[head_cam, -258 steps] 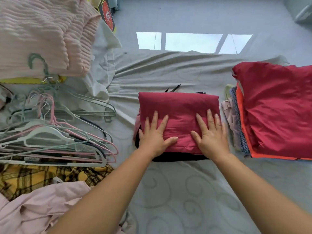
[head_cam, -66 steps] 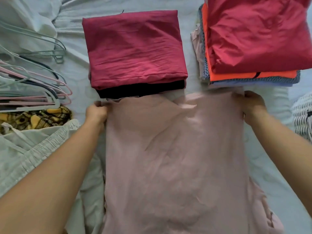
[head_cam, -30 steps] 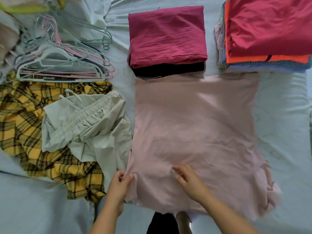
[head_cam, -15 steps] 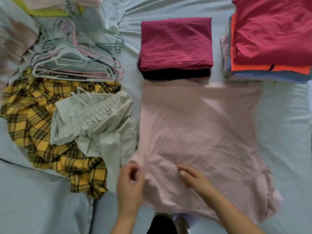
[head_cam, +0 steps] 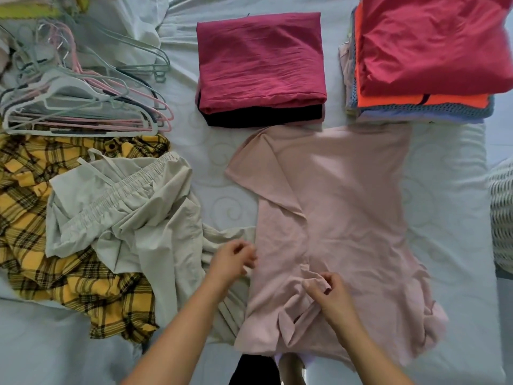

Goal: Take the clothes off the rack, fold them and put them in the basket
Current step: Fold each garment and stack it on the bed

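Bed (head_cam: 222, 190): pale sheet with a faint swirl pattern, carrying everything in view.
Pink garment (head_cam: 347, 204): spread flat at centre right of the bed; its left side is folded over toward the middle in a slanted flap, and its far edge touches the folded stack above it.
Yellow plaid garment (head_cam: 25, 195): crumpled at the left, partly under the cream piece.
Cream garment (head_cam: 130, 218): rumpled, elastic waistband and drawstrings showing, lying on the plaid and reaching to the pink garment's left edge.
Right stack (head_cam: 427, 51): folded clothes at top right, a red piece on top, orange and blue knit layers under it.
Middle stack (head_cam: 261, 59): a folded crimson piece on a black one, just beyond the pink garment.
Hangers (head_cam: 83, 101): a heap of pink, grey and white ones at upper left, touching the plaid's far edge.
Basket (head_cam: 502, 212): only a white lattice wall shows at the right edge.
Right hand (head_cam: 333, 295): forearm comes in from the lower right, palm down on the pink garment near its lower middle; the grip is clamped, thumb and fingers pinching a small bunch of the pink cloth.
Left hand (head_cam: 233, 259): forearm rises from the bottom centre, hand at the pink garment's left edge with fingers loosely curled; blurred, so whether its grip holds cloth I cannot tell.
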A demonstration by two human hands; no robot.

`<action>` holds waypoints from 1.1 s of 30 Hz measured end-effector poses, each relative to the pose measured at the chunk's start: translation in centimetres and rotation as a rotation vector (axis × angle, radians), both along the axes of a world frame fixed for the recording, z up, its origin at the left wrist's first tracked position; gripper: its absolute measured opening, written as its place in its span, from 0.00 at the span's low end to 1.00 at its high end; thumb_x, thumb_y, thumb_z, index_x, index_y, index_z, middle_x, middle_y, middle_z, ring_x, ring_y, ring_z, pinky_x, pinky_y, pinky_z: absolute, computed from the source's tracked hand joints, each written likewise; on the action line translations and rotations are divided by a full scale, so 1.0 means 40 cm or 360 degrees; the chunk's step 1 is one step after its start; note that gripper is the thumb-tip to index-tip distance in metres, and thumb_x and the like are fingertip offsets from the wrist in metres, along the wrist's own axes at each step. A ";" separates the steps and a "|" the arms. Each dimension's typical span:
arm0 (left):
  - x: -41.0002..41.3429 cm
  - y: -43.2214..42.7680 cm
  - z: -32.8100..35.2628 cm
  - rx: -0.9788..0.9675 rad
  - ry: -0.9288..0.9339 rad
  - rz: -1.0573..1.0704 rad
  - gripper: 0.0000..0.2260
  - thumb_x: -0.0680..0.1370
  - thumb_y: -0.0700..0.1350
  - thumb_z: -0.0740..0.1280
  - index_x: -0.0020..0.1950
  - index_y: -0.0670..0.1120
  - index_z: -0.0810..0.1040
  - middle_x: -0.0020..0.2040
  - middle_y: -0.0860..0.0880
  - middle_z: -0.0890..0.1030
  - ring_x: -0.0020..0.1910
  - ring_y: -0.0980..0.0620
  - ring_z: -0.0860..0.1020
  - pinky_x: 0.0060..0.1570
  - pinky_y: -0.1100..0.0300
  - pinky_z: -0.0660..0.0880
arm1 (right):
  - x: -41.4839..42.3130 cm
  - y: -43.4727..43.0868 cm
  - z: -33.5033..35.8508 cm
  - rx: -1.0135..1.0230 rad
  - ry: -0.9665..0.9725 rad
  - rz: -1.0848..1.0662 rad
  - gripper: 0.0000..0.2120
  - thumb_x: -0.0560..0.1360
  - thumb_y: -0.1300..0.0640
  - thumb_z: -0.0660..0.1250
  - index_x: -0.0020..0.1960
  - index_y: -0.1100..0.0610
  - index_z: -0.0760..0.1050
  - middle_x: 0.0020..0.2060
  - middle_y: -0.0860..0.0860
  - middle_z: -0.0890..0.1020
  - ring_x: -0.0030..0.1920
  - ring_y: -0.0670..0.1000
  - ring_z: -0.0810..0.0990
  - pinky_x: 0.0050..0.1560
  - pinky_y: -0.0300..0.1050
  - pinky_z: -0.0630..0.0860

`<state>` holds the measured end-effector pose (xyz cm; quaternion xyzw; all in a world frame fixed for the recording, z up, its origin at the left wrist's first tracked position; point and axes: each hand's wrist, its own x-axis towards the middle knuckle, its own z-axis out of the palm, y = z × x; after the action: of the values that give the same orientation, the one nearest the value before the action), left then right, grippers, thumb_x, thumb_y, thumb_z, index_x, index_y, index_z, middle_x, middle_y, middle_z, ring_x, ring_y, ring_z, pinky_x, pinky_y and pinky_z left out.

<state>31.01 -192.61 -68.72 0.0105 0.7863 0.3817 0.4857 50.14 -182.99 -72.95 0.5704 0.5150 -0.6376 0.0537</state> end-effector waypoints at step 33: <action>0.034 0.151 -0.134 0.0037 0.1616 -0.1173 0.18 0.67 0.40 0.67 0.56 0.48 0.72 0.47 0.43 0.76 0.41 0.42 0.73 0.39 0.54 0.74 | 0.085 0.023 0.034 0.0445 -0.0346 0.0310 0.17 0.72 0.58 0.69 0.56 0.51 0.66 0.52 0.52 0.78 0.50 0.54 0.78 0.48 0.45 0.72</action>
<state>32.37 -186.58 -74.08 0.4662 0.8595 0.1451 0.1510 53.54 -182.08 -71.60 0.5852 0.6425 -0.4863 0.0907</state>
